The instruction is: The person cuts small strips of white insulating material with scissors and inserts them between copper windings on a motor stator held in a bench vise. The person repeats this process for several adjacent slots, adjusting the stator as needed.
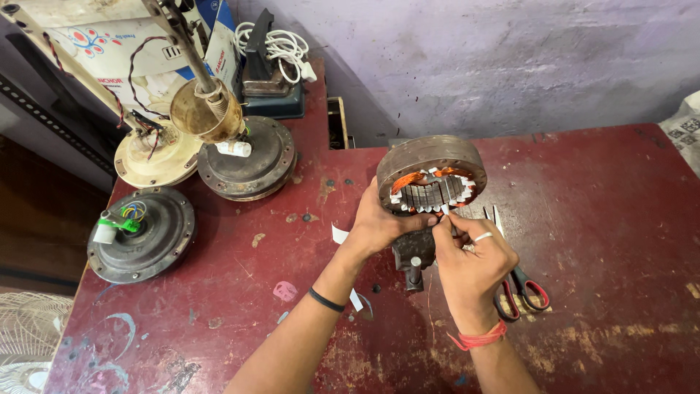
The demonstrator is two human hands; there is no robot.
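The left hand (383,222) grips the motor stator (432,175) while the right hand's (470,259) fingers (456,221) pinch a white paper strip (445,209).

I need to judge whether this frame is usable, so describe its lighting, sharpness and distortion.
Head view: soft, even light, no hard glare; the left hand and right hand at the motor stator are sharp, casting only faint shadows on the red table. Wide-angle bending shows at the edges, where the motor housing looks stretched; the far-left floor is dim.
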